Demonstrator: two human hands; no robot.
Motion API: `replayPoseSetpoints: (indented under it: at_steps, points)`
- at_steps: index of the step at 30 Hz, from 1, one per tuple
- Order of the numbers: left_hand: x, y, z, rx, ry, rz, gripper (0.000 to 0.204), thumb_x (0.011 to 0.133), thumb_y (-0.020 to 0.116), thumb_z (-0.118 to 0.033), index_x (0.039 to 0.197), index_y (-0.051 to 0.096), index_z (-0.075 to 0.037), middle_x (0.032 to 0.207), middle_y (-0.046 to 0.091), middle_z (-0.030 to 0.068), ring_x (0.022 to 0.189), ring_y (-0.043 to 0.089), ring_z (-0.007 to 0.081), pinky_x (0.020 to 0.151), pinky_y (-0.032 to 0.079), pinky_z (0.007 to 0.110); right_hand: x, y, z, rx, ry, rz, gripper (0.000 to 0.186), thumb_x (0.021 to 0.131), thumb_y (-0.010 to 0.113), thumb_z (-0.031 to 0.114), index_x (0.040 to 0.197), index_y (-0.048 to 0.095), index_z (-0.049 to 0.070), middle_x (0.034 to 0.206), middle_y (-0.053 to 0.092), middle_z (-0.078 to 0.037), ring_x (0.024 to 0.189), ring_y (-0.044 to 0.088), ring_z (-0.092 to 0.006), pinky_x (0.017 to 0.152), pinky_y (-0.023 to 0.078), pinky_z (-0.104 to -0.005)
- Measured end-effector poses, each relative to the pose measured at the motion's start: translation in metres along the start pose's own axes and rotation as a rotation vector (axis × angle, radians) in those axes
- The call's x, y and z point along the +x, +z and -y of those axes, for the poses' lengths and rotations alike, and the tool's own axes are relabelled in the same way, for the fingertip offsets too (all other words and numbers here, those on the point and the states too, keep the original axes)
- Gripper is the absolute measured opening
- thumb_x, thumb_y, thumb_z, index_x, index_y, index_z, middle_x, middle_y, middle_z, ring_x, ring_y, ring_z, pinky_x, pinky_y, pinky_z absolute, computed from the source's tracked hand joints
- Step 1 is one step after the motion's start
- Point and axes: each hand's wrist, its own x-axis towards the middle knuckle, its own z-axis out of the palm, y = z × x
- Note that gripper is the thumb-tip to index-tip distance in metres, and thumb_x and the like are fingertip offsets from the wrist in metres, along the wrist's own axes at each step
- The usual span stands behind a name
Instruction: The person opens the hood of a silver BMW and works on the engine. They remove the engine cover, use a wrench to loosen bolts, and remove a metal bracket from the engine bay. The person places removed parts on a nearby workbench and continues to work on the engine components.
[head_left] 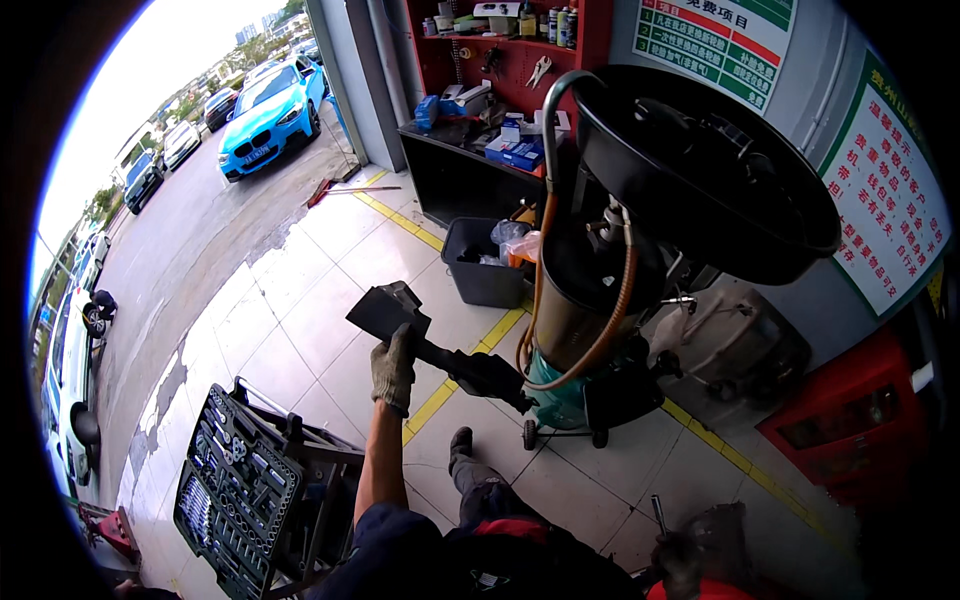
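My left hand, in a pale work glove, is closed around a long black plastic duct-like part. It holds the part out in front of me, above the tiled floor. The wide, flat end of this part points to the far left, and its narrow dark end reaches right, toward the base of the wheeled oil drainer. My right hand does not show.
An open socket tool case rests on a cart at left. Ahead stand a grey bin and a cluttered red workbench. The drainer's broad black pan overhangs at right, near a red cabinet. Cars, including a blue car, stand outside.
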Motion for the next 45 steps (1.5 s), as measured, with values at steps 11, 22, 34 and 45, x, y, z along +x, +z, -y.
replayPoseSetpoints:
  at_steps: [11,22,34,45]
  points:
    - [0.337,0.015,-0.041,-0.236,-0.199,-0.234,0.047,0.088,0.069,-0.056,0.077,0.06,-0.012,0.058,0.039,-0.0037,0.042,0.032,0.0104,0.041,0.027,0.03,0.29,0.337,0.128,0.249,0.185,0.457,0.029,0.092,0.064,0.004,0.121,0.062,0.001,0.089,0.067,-0.011,0.068,0.061,-0.0158,0.058,0.05,-0.0285]
    - [0.681,0.261,-0.082,-0.965,-0.678,0.119,0.034,0.096,0.049,-0.045,0.073,0.05,-0.021,0.054,0.035,-0.0066,0.043,0.035,0.0124,0.043,0.032,0.024,0.497,0.437,0.174,0.356,0.09,0.128,0.027,0.095,0.063,0.012,0.118,0.064,-0.002,0.076,0.062,-0.007,0.06,0.055,-0.0135,0.055,0.042,-0.0275]
    - [0.931,0.566,-0.023,-0.796,-0.776,0.271,0.028,0.098,0.043,-0.043,0.111,0.053,-0.02,0.105,0.046,0.0007,0.096,0.043,0.0192,0.082,0.032,0.038,0.571,0.448,0.217,0.157,0.149,-0.477,0.022,0.098,0.065,0.028,0.089,0.057,0.01,0.063,0.05,-0.001,0.05,0.047,-0.0119,0.045,0.034,-0.0261]
    - [0.907,0.573,-0.074,-0.655,-0.556,0.677,0.043,0.106,0.043,-0.032,0.136,0.063,-0.007,0.136,0.066,0.0173,0.111,0.071,0.0305,0.099,0.056,0.04,0.618,0.478,0.258,0.288,0.221,-0.699,0.025,0.094,0.067,0.012,0.114,0.064,-0.004,0.07,0.06,-0.007,0.055,0.055,-0.0122,0.05,0.042,-0.0259]
